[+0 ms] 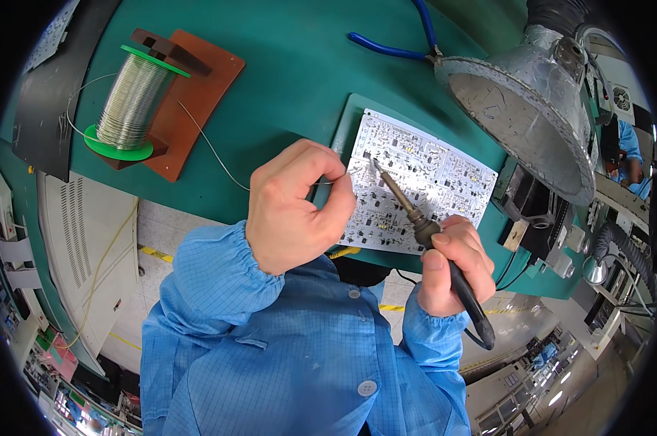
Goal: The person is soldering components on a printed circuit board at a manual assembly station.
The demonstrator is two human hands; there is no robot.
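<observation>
My right hand (pixel 455 265) is closed around the handle of a soldering iron (pixel 401 195). The iron's tip points up and left, over the upper left part of a white circuit board (pixel 386 211) crowded with small dark components. Whether the tip touches the board I cannot tell. Beside the board's left edge, my left hand (pixel 295 203) pinches thin solder wire (pixel 211 149) between thumb and forefinger, its end close to the iron's tip. That wire trails left toward a spool of solder (pixel 136 102) with green flanges, mounted on a brown stand (pixel 201 87).
The board lies on a green work surface (pixel 285 65). A metal fume hood (pixel 521 109) on a flexible duct hangs at the upper right, close to the board. Blue-handled pliers (pixel 394 47) lie at the back. Dark equipment (pixel 535 196) stands right of the board. Another person (pixel 630 156) sits far right.
</observation>
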